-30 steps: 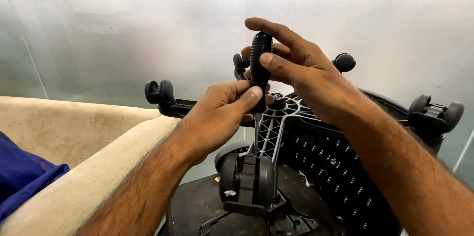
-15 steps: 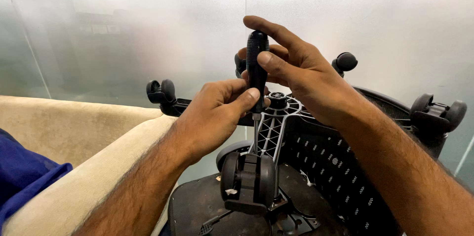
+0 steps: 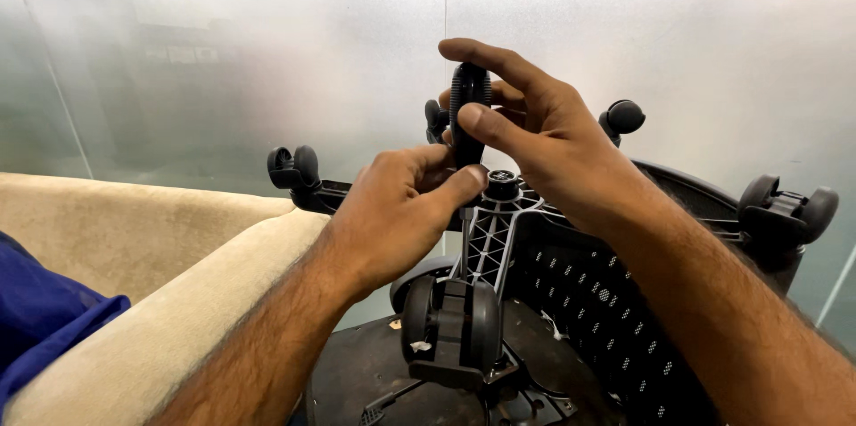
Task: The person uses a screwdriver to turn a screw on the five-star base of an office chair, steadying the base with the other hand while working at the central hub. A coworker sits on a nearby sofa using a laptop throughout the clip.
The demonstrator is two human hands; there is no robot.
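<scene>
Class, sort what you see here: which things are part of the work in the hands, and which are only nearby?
In the work:
- right hand gripping the black tool handle
- left hand steadying it lower down
- upturned chair base with its hub
- near caster

Only nearby:
- beige sofa arm
- blue cloth
- frosted glass wall

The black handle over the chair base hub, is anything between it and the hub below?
Only the left hand: its fingers wrap the handle's lower end right above the hub. The right hand grips the top.
</scene>
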